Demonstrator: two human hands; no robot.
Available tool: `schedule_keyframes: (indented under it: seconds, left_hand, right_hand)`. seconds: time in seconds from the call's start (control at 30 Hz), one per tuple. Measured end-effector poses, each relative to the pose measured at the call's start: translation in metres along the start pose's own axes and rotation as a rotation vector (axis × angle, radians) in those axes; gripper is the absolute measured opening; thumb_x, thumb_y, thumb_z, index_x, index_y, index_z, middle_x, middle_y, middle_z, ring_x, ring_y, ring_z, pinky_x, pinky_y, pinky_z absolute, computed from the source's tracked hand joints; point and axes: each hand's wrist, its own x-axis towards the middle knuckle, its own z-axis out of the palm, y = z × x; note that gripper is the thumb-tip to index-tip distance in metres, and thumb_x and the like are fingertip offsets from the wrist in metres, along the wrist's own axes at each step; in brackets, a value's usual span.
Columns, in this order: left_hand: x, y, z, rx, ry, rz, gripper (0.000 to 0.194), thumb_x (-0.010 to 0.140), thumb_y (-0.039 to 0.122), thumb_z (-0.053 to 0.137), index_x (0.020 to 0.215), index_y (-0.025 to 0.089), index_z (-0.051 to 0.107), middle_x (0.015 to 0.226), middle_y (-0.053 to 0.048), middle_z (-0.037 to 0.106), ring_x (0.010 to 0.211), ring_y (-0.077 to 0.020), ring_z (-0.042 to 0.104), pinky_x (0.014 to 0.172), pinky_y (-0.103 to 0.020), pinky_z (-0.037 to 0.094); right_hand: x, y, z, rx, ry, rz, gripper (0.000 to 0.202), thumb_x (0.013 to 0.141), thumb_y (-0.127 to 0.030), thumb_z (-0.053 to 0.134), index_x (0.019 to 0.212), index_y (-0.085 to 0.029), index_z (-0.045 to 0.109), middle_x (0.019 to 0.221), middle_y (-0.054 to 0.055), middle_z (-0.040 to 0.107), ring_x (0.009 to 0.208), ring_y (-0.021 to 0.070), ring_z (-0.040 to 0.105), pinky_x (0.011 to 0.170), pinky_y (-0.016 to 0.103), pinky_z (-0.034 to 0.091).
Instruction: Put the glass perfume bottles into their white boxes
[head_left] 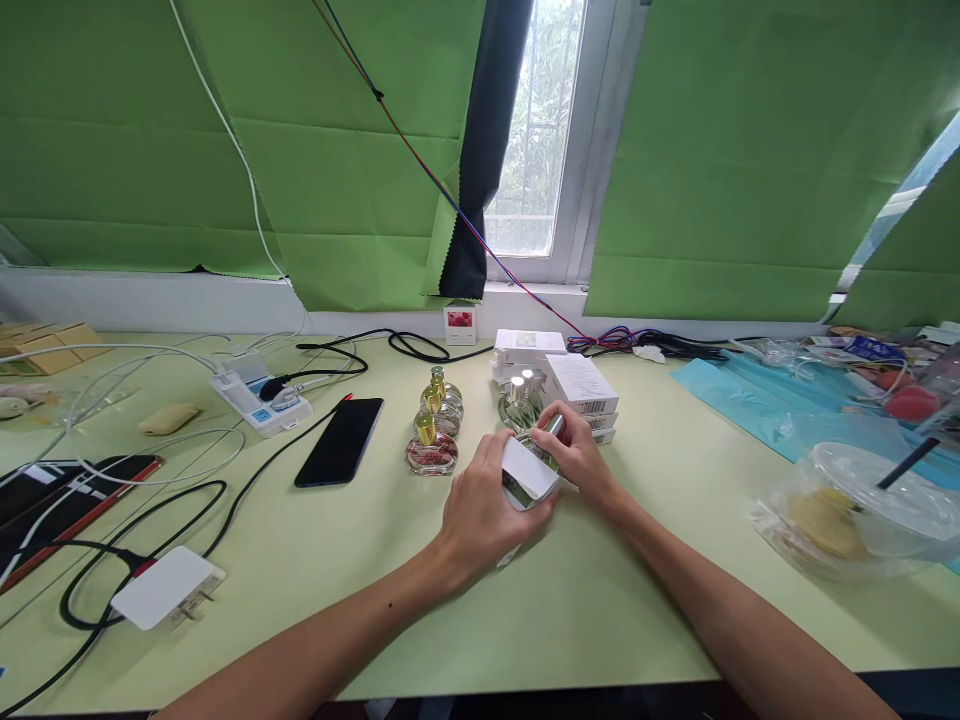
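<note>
My left hand (474, 510) is wrapped round a small white carton (526, 466), tilted above the table. My right hand (577, 452) grips a glass perfume bottle (553, 427) with a silver cap, at the carton's far end. How far the bottle is inside the carton is hidden by my fingers. Just beyond stand more clear perfume bottles (517, 408) with silver caps, beside a stack of white cartons (581, 382). To the left, several perfume bottles (432, 455) with gold caps form a row, the nearest holding pink liquid.
A black phone (340, 442) lies left of the bottles. Farther left are a power strip (259, 395), a white charger (169, 588) and looping cables. On the right sit a bagged plastic cup (847, 510) and blue plastic sheeting (750, 395). A small card box (460, 325) stands at the back.
</note>
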Motion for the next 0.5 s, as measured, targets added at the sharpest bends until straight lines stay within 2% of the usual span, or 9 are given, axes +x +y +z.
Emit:
schedule_keyframes:
  seconds: [0.5]
  left_hand:
    - [0.0080, -0.0081, -0.0001, -0.029, -0.002, 0.053, 0.070, 0.073, 0.047, 0.077, 0.132, 0.020, 0.049, 0.123, -0.010, 0.063, 0.109, -0.0287, 0.064, 0.090, -0.042, 0.055]
  right_hand:
    - [0.0003, -0.0003, 0.0008, -0.032, 0.054, -0.022, 0.026, 0.086, -0.048, 0.062, 0.084, -0.022, 0.056, 0.056, -0.008, 0.037, 0.051, 0.0117, 0.035, 0.050, 0.026, 0.029]
